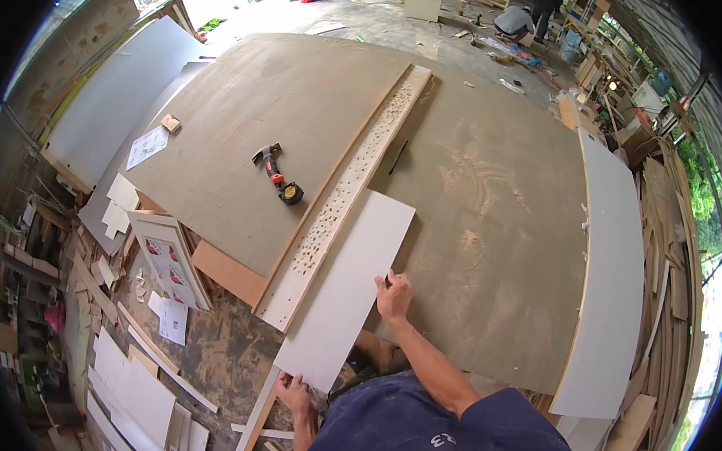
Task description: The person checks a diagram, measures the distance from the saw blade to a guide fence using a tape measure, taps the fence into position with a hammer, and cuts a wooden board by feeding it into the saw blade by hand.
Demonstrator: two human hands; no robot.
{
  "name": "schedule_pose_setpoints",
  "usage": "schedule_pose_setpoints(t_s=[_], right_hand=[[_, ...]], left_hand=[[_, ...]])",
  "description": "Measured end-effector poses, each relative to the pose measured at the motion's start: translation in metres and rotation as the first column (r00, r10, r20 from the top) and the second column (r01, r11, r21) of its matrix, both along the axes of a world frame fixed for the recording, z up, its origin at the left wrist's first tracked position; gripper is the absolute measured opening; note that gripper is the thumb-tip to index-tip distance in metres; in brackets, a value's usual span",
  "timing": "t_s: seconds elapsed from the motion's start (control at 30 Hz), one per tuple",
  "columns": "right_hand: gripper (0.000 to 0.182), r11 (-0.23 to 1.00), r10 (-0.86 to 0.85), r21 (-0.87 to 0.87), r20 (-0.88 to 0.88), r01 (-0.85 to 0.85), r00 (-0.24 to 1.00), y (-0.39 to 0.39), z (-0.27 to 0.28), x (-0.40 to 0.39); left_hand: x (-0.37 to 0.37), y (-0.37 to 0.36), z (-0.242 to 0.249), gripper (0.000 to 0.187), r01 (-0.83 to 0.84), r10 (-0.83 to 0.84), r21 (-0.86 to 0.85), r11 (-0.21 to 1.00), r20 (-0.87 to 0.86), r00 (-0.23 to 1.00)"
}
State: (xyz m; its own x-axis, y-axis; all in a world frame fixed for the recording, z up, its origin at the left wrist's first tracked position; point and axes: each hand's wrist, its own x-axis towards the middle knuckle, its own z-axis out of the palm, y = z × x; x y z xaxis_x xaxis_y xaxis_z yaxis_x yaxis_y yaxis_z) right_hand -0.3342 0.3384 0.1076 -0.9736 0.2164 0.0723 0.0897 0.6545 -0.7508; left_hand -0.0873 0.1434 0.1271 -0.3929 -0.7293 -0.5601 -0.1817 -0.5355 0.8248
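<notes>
A long white board (355, 262) lies angled across the worktable's near edge, alongside a wood-edged frame (350, 181) whose white inside is dotted with many small brownish bits. My left hand (296, 395) is closed at the board's lower end, with thumb and fingers pinched on its edge. At the board's right edge my right hand (395, 299) is closed too, its fingertips against the edge; a small dark spot shows between thumb and fingers. Beyond the frame, a claw hammer (271, 165) lies with its handle near a black tape measure (291, 194). A thin dark stick (398, 157) rests right of the frame.
The brown worktable (504, 300) carries streaks of sawdust (481, 178). A white panel (605, 278) stands along its right side. Offcuts and white boards (133, 393) clutter the floor at left. Two people (530, 16) are at the far right. A printed sheet (148, 147) lies far left.
</notes>
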Motion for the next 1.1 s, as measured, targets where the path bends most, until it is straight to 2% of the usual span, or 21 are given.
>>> schedule_pose_setpoints(t_s=[0.03,0.07,0.1,0.13,0.17,0.23,0.27,0.33,0.4,0.47,0.87,1.0,1.1], right_hand=[[0.042,0.998,0.005,0.059,0.05,-0.008,0.999,0.001,0.002,-0.01],[0.03,0.993,-0.058,0.103,-0.066,0.064,0.996,0.0,-0.005,-0.02],[0.03,0.992,-0.061,0.102,-0.064,0.068,0.996,0.0,-0.01,-0.028],[0.031,0.992,-0.067,0.104,-0.049,0.072,0.997,0.002,-0.01,-0.035],[0.034,0.991,-0.073,0.107,-0.035,0.076,0.997,0.004,-0.011,-0.038],[0.039,0.996,-0.075,0.048,-0.049,0.077,0.996,0.004,-0.01,-0.03],[0.044,0.997,-0.072,-0.011,-0.061,0.071,0.996,0.002,-0.009,-0.025],[0.05,0.999,-0.035,-0.029,-0.023,0.034,0.999,-0.004,-0.009,-0.001],[0.056,0.999,0.0,-0.051,0.017,0.001,1.0,-0.017,-0.005,0.018],[0.057,0.988,-0.07,0.128,-0.136,0.087,0.988,-0.032,-0.001,0.028],[0.046,0.989,-0.142,0.034,0.018,0.141,0.99,-0.024,0.009,-0.016],[0.045,0.983,-0.181,-0.002,-0.001,0.181,0.983,-0.017,0.005,-0.029],[0.043,0.982,-0.187,-0.038,-0.001,0.187,0.982,-0.011,0.006,-0.036]], left_hand=[[-0.009,-0.001,0.003,0.034,0.001,-0.001,0.001,1.0,0.001,1.0],[-0.016,-0.003,0.004,0.031,0.103,-0.1,0.025,0.994,-0.084,0.991],[-0.018,-0.005,0.004,0.028,0.206,-0.196,0.039,0.978,-0.171,0.966],[-0.025,-0.004,0.002,0.03,0.276,-0.279,-0.035,0.96,-0.133,0.951],[-0.026,-0.005,0.002,0.03,0.281,-0.284,-0.036,0.959,-0.133,0.95],[-0.032,-0.003,0.005,0.03,0.331,-0.331,-0.1,0.938,0.015,0.943],[-0.031,-0.003,-0.001,0.03,0.335,-0.336,-0.104,0.936,0.011,0.942],[-0.02,-0.004,-0.016,0.027,0.199,-0.197,-0.04,0.979,0.048,0.979],[-0.015,-0.003,-0.015,0.027,0.203,-0.202,-0.019,0.979,0.042,0.978],[-0.02,0.002,-0.013,0.022,0.186,-0.185,-0.014,0.982,0.058,0.981],[-0.066,-0.007,0.014,0.027,0.37,-0.366,-0.012,0.929,0.115,0.923],[-0.08,-0.005,0.019,0.03,0.416,-0.406,-0.02,0.909,0.183,0.895],[-0.086,-0.005,0.015,0.031,0.416,-0.409,-0.007,0.909,0.162,0.898]])
